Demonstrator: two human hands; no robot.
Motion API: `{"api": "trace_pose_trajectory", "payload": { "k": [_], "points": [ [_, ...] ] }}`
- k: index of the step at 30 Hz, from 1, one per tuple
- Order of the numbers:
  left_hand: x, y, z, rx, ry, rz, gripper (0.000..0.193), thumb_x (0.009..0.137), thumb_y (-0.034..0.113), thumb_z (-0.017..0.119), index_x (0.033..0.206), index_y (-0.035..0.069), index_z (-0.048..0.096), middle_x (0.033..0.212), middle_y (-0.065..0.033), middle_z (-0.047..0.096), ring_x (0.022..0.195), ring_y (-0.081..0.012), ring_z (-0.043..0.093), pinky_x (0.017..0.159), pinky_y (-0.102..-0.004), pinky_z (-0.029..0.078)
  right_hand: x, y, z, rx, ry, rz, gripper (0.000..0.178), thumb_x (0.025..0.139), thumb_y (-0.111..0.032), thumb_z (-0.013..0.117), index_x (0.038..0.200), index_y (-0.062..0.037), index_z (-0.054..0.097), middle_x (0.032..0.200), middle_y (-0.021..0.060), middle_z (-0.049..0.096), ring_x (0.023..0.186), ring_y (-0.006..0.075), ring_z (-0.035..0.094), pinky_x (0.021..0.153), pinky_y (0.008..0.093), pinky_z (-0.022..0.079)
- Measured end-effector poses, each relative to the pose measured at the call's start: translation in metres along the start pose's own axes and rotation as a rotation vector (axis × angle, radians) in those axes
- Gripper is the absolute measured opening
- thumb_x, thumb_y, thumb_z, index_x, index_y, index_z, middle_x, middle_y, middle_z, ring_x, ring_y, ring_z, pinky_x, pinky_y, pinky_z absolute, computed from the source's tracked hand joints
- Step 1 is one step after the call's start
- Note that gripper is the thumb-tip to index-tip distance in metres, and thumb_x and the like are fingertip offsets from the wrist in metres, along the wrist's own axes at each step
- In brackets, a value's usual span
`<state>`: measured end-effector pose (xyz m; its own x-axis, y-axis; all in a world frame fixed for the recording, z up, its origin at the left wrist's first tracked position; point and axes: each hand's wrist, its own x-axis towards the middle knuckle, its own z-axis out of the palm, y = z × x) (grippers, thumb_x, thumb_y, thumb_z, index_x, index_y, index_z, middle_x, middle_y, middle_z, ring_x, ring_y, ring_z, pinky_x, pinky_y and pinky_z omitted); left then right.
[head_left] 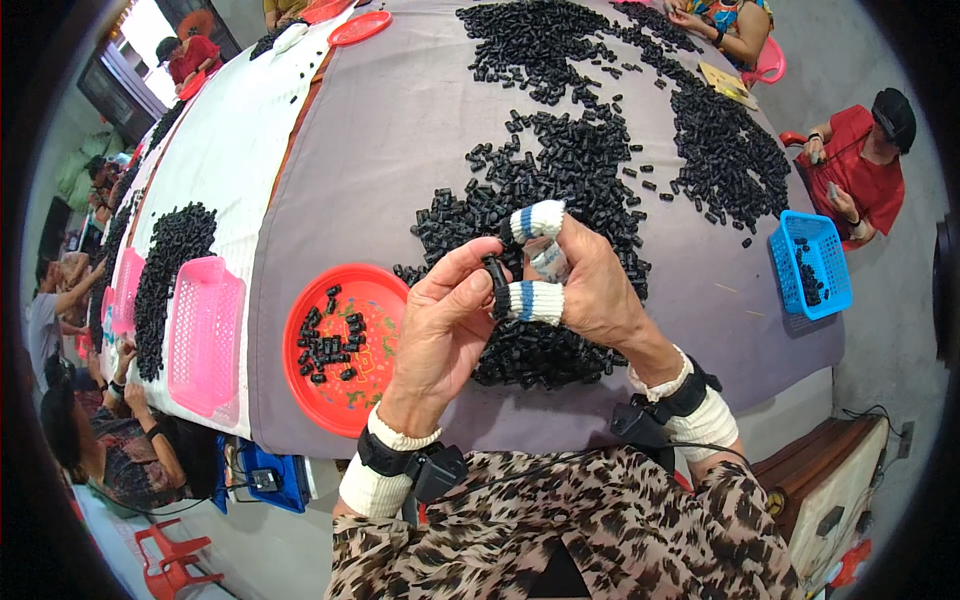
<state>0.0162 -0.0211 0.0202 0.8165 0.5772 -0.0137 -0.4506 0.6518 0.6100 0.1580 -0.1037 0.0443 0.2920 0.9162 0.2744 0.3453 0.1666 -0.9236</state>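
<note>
Both of my hands meet over the front of a large heap of small black cylindrical parts (pixel 560 160). My left hand (pixel 435 335) pinches one black part (pixel 496 285) between thumb and fingertips. From the other side, my right hand (pixel 605 290) closes on the same part with its thumb and forefinger. White knitted covers with blue stripes (pixel 537 220) sleeve those two right fingers. Behind them a crumpled whitish piece (pixel 549 262) shows against the right palm. Left of my left hand stands a red round tray (pixel 318 408) with several black parts lying in it.
A blue basket (pixel 835 262) sits at the table's right edge, beside a person in red (pixel 865 150). More black parts (pixel 725 150) lie in front of that person. Pink baskets (pixel 205 375) stand at the left, where other people work. A red lid (pixel 360 28) lies far back.
</note>
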Motion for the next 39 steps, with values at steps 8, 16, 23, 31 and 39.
{"api": "trace_pose_trajectory", "payload": {
  "k": [8, 16, 23, 31, 39],
  "points": [
    [-0.001, 0.003, -0.002, -0.004, -0.058, 0.044, 0.027, 0.086, 0.007, 0.057, 0.111, 0.0, 0.054, 0.096, -0.0076, 0.062, 0.089, -0.0128, 0.06, 0.079, -0.0255, 0.048, 0.008, -0.007, -0.004, -0.112, -0.15, 0.081, 0.044, 0.066, -0.029, 0.078, 0.092, -0.0046, 0.052, 0.07, 0.0007, 0.054, 0.062, 0.0095, 0.049, 0.056, 0.0252, 0.041],
    [0.001, 0.006, -0.005, 0.108, -0.043, 0.032, 0.028, 0.084, 0.006, 0.059, 0.11, -0.002, 0.055, 0.1, -0.008, 0.061, 0.09, -0.0131, 0.059, 0.079, -0.0258, 0.048, 0.016, -0.016, -0.009, -0.202, -0.29, 0.1, 0.046, 0.065, -0.033, 0.077, 0.082, 0.0, 0.05, 0.067, 0.0101, 0.056, 0.061, 0.0214, 0.056, 0.056, 0.033, 0.043],
    [0.0, 0.007, -0.006, 0.12, -0.035, 0.028, 0.027, 0.084, 0.006, 0.059, 0.11, -0.002, 0.055, 0.102, -0.0092, 0.061, 0.09, -0.0145, 0.059, 0.079, -0.0264, 0.048, 0.021, -0.013, -0.01, -0.283, -0.344, 0.03, 0.05, 0.066, -0.039, 0.073, 0.075, 0.0022, 0.048, 0.064, 0.0159, 0.056, 0.059, 0.0308, 0.058, 0.055, 0.0383, 0.043],
    [0.001, 0.009, -0.003, 0.109, -0.032, 0.022, 0.027, 0.085, 0.007, 0.058, 0.11, -0.003, 0.055, 0.1, -0.0096, 0.062, 0.089, -0.0146, 0.059, 0.078, -0.0264, 0.048, 0.025, -0.009, -0.01, -0.363, -0.387, 0.038, 0.043, 0.066, -0.031, 0.074, 0.085, -0.0005, 0.05, 0.07, 0.012, 0.058, 0.063, 0.0272, 0.059, 0.056, 0.0362, 0.043],
    [0.002, 0.011, -0.007, 0.139, 0.007, 0.006, 0.024, 0.084, 0.005, 0.058, 0.107, -0.003, 0.057, 0.096, -0.0077, 0.062, 0.08, -0.0115, 0.059, 0.073, -0.0244, 0.049, 0.026, -0.008, -0.01, -0.338, -0.421, 0.024, 0.036, 0.07, -0.027, 0.07, 0.082, 0.0, 0.048, 0.066, 0.0116, 0.055, 0.058, 0.0269, 0.057, 0.053, 0.0366, 0.041]
  ]
}}
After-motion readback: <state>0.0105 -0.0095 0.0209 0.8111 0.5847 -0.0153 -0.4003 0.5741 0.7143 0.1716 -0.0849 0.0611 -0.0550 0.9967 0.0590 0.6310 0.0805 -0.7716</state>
